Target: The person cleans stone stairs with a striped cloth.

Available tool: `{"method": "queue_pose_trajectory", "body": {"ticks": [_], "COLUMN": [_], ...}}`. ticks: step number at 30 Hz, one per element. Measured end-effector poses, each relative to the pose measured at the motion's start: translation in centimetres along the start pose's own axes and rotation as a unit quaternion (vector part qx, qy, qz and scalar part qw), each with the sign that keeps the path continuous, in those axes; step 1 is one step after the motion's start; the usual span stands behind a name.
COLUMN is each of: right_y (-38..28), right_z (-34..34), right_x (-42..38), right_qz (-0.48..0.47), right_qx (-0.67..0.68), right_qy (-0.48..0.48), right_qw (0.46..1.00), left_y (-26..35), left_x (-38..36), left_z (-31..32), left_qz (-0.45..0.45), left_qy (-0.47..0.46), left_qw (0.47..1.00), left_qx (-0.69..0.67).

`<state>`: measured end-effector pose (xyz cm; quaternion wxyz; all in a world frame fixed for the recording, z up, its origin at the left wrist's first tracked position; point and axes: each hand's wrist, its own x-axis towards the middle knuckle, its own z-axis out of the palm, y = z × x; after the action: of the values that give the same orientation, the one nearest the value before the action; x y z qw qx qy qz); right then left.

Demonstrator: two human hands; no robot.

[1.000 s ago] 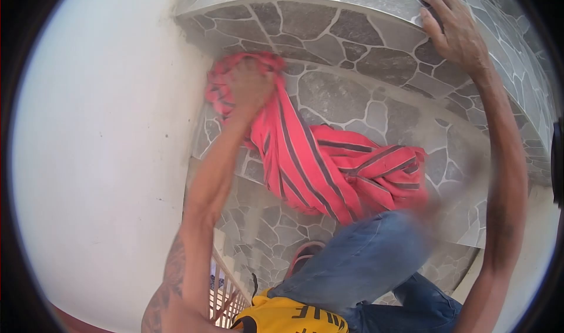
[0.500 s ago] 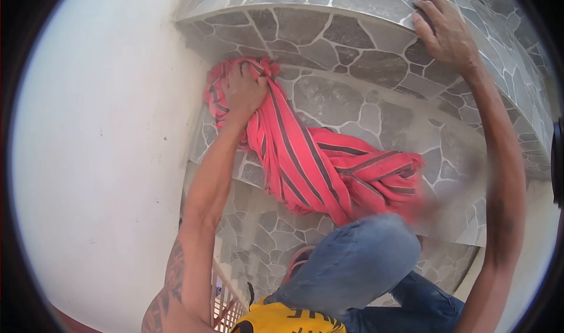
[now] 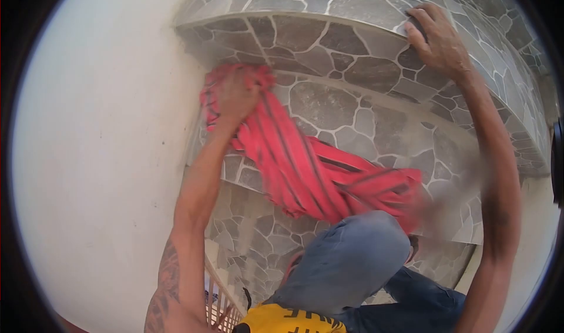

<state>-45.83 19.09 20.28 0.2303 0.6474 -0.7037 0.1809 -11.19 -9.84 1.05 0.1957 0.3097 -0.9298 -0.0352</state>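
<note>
A red cloth with dark stripes (image 3: 305,162) lies bunched and twisted across a grey stone-patterned step. On its upper left end, beside the white wall, my left hand (image 3: 238,95) presses down with fingers curled into the fabric; motion blurs them somewhat. My right hand (image 3: 437,42) rests on the edge of the higher curved step (image 3: 346,10), its fingers bent over the rim with the thumb apart, holding nothing. The cloth's lower right end reaches past my knee.
The white wall (image 3: 100,145) rises on the left. My bent knee in jeans (image 3: 352,262) is below the cloth. A slatted basket or rack (image 3: 220,300) stands at the bottom left. Stone-patterned floor (image 3: 252,221) shows below the step.
The view has shifted slightly. My left hand and the cloth's upper end are now blurred, with the hand still on the cloth. My right hand keeps its place on the edge.
</note>
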Motion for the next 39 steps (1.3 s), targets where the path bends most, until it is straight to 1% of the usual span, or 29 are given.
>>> {"method": "queue_pose_trajectory", "body": {"ticks": [1,2,4,6,7,8,10,11,12,14,15,16,17,19,20,21,24,25,26,28,29,30,31,33,34,35,36,37,39], "right_y": [-0.5,-0.7,-0.5,-0.6,-1.0,-1.3,-1.5,-1.1,-0.9,-1.1,-0.9,-0.6,-0.1,0.9,1.3,1.2,1.2,1.3,1.0,-0.4,-0.8,-0.9,-1.0,-1.2,-1.0,-1.1,-1.1,-1.0,-0.3], "right_z": [-0.4,-0.3,-0.1,-0.8,-0.7,-0.5,-0.6,-0.9,-1.4,-1.2,-1.0,-0.7,-0.2,1.4,1.9,1.9,0.8,0.4,0.5,-0.9,-1.4,-1.2,-1.0,-0.6,-0.6,-0.5,-0.4,-0.4,0.0], "right_x": [0.4,0.5,0.3,0.5,0.6,0.4,0.1,0.0,0.0,0.2,0.2,-0.1,-0.1,-0.5,-0.6,-0.5,-0.8,-0.9,-0.7,-0.1,-0.1,0.0,0.2,0.6,0.5,0.4,0.2,0.1,0.4], "right_qz": [0.000,0.008,0.026,0.033,0.034,0.034,0.030,0.028,0.029,0.029,0.029,0.032,0.032,0.029,0.023,0.028,0.029,0.030,0.029,0.048,0.061,0.066,0.069,0.069,0.068,0.065,0.066,0.064,0.055], "right_qx": [0.009,0.007,0.001,0.009,0.018,0.027,0.038,0.033,0.030,0.036,0.033,0.031,0.018,-0.007,-0.018,-0.011,0.006,0.009,0.019,0.032,0.037,0.042,0.049,0.051,0.040,0.034,0.034,0.037,0.025], "right_qy": [-0.004,-0.003,-0.003,-0.021,-0.030,-0.014,0.010,-0.004,-0.016,-0.031,-0.033,-0.035,-0.013,0.027,0.038,0.039,0.014,0.006,0.000,-0.026,-0.039,-0.042,-0.044,-0.039,-0.031,-0.026,-0.034,-0.040,-0.021], "right_qw": [1.000,1.000,1.000,0.999,0.999,0.999,0.999,0.999,0.999,0.998,0.998,0.998,0.999,0.999,0.999,0.999,0.999,1.000,0.999,0.998,0.997,0.996,0.995,0.996,0.996,0.997,0.997,0.996,0.998], "left_y": [-0.8,-0.6,4.9,10.7,14.6,17.2,16.7,16.1,13.2,6.4,5.7,5.4,5.5,10.2,13.4,15.6,19.7,18.2,14.5,7.5,2.8,1.4,1.5,4.4,5.9,11.8,17.4,20.6,21.1], "left_x": [0.7,0.7,0.4,-1.9,-3.0,-3.7,-3.9,-3.4,-3.0,-1.7,-1.2,-1.0,-0.5,-0.8,-2.2,-3.6,-2.6,-2.2,-2.3,-1.1,-0.8,-0.1,-0.1,-0.3,-1.3,-2.3,-2.5,-3.2,-3.3], "left_z": [-0.3,0.4,0.5,1.7,2.8,3.7,3.6,3.4,3.6,2.4,1.8,1.1,0.6,0.3,2.0,3.7,3.4,4.1,4.0,-1.6,-1.4,-2.4,-2.0,-0.7,4.1,4.5,1.9,3.0,3.8], "left_qz": [-0.048,-0.051,-0.057,0.100,0.159,0.216,0.204,0.201,0.148,0.115,0.087,0.061,0.036,0.004,0.118,0.229,0.228,0.215,0.199,0.070,0.012,-0.045,-0.044,-0.044,0.101,0.098,0.082,0.121,0.202], "left_qy": [0.067,0.038,-0.018,0.016,0.037,0.060,0.062,0.065,0.039,0.077,0.081,0.083,0.088,-0.025,0.029,0.076,0.042,0.057,0.069,-0.055,-0.001,0.053,0.024,-0.032,0.093,0.102,-0.004,-0.001,0.015], "left_qw": [0.995,0.994,0.989,0.994,0.986,0.973,0.974,0.973,0.979,0.989,0.992,0.994,0.995,0.999,0.992,0.967,0.961,0.960,0.961,0.971,0.994,0.998,0.998,0.995,0.986,0.990,0.995,0.988,0.968], "left_qx": [0.058,0.085,0.133,-0.028,-0.037,-0.051,-0.075,-0.088,-0.132,-0.058,-0.042,-0.026,-0.008,0.020,-0.033,-0.082,-0.149,-0.168,-0.181,-0.222,-0.112,0.001,0.030,0.084,0.091,0.023,-0.054,-0.092,-0.147]}}
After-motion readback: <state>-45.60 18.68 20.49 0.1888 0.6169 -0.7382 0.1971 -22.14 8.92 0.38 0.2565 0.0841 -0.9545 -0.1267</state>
